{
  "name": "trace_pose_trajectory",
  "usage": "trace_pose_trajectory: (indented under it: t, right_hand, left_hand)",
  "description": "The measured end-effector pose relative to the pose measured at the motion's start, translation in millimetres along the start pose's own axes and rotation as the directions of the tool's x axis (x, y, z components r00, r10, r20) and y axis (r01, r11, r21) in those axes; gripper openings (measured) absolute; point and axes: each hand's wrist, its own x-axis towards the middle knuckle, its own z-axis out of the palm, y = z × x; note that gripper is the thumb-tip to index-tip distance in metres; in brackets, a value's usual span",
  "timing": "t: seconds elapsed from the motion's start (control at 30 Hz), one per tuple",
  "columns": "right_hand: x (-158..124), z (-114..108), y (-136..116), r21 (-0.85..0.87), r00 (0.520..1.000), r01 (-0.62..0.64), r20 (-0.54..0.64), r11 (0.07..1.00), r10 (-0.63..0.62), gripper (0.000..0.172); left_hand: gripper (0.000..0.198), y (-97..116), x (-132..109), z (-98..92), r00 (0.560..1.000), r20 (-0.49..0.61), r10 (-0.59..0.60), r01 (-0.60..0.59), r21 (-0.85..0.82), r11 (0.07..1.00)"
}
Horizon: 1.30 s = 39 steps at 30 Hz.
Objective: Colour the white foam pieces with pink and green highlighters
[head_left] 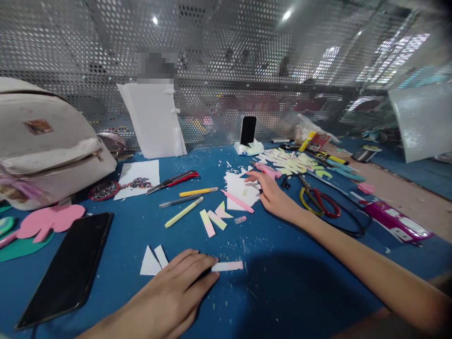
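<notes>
My left hand [176,289] rests low on the blue table, thumb and fingers closed on the left end of a narrow paper strip [229,266], white fading to pink. Beside it lie cut white pieces [151,262]. My right hand [271,192] reaches forward over white paper [235,183] strewn with scraps, its fingers stretched out and apart. Just beyond those fingers is a pink tool [269,170], partly hidden; I cannot tell whether they touch it. Near the paper lie a pink marker [238,201] and pink-and-yellow strips [207,223].
A utility knife [173,182] and markers [184,212] lie mid-table. Pliers [319,202] and a purple power strip [399,221] are at right, behind them a strip pile [289,161]. At left are a phone [67,273] and a white backpack [52,141]. Perforated metal [212,61] stands behind.
</notes>
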Motion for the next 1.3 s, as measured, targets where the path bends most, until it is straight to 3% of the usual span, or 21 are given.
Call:
trace_pose_trajectory:
  t: [0.13, 0.27, 0.4, 0.53, 0.67, 0.93, 1.13, 1.23, 1.3]
  right_hand:
    - [1.0, 3.4, 6.4, 0.091, 0.996, -0.067, -0.050, 0.994, 0.071, 0.059]
    - [2.4, -2.3, 5.6, 0.234, 0.961, -0.114, -0.221, 0.966, 0.167, 0.045]
    - [0.9, -11.1, -1.1, 0.212, 0.938, -0.006, -0.338, 0.977, 0.079, 0.025]
    - [-1.8, -14.8, -11.3, 0.173, 0.937, 0.079, -0.350, 0.982, -0.014, 0.036]
    - [-4.2, -18.6, -29.9, 0.171, 0.894, 0.125, -0.447, 0.977, -0.036, 0.028]
    - [-10.0, -16.4, -74.5, 0.363, 0.831, 0.175, -0.553, 0.915, 0.060, 0.022]
    - [-15.5, 1.6, -99.0, 0.555, 0.921, 0.199, -0.387, 0.808, 0.038, 0.010]
    - [-18.6, 9.6, -110.2, 0.716, 0.982, 0.074, -0.173, 0.695, 0.073, 0.033]
    - [-19.3, 16.1, -115.4, 0.839, 0.998, -0.038, 0.000, 0.542, 0.070, 0.038]
  left_hand:
    - [0.064, -0.7, 0.2, 1.0, 0.999, -0.026, 0.021, -0.021, -0.009, 1.000]
    - [0.063, -0.4, 0.4, 1.4, 0.998, -0.050, 0.026, -0.028, -0.025, 0.999]
    - [0.061, 0.0, 0.6, 1.9, 0.998, -0.059, 0.022, -0.023, -0.025, 0.999]
    - [0.059, -0.2, 0.5, 3.0, 0.997, -0.080, 0.012, -0.015, -0.037, 0.999]
    - [0.057, -0.6, 0.1, 3.0, 0.996, -0.087, 0.004, -0.007, -0.030, 1.000]
    - [0.058, -2.4, 0.1, 3.6, 0.995, -0.097, -0.017, 0.015, -0.021, 1.000]
    - [0.056, -1.5, -1.5, 10.3, 0.991, -0.132, -0.012, 0.021, 0.068, 0.997]
    - [0.055, -2.3, -3.0, 14.6, 0.989, -0.145, -0.020, 0.036, 0.107, 0.994]
    - [0.055, -3.9, -3.7, 18.0, 0.985, -0.173, -0.003, 0.024, 0.121, 0.992]
